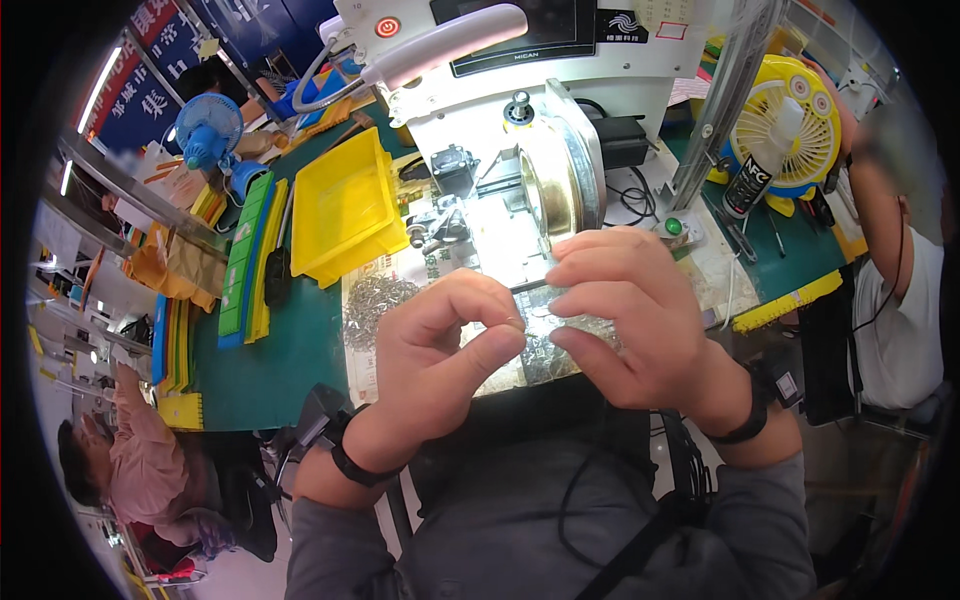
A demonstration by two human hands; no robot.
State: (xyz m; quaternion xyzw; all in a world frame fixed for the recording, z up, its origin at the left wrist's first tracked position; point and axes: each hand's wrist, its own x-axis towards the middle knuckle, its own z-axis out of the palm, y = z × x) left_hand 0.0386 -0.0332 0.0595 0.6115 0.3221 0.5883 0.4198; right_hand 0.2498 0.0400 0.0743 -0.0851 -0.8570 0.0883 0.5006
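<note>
My left hand [430, 350] is closed in a pinch, thumb against index finger, in front of a bench machine. Whatever sits between those fingertips is too small to make out; only a thin glint shows there. Just to its right, my right hand [650, 325] has its fingers curved and apart, the thumb clear of the index finger, with nothing visible in them. Beyond both hands stands the white machine [630, 95], with a brightly lit metal wheel [550, 190] and a small clamp-like mechanism [440, 222]. Beside my left hand lies a heap of small metal pieces [375, 310].
A yellow bin [340, 215] stands left of the machine, near green and yellow trays [245, 265]. A lamp [450, 45] arches over the work. At right are a metal post [725, 100], a spray can [760, 165] and a yellow fan [785, 120]. Other people sit on both sides.
</note>
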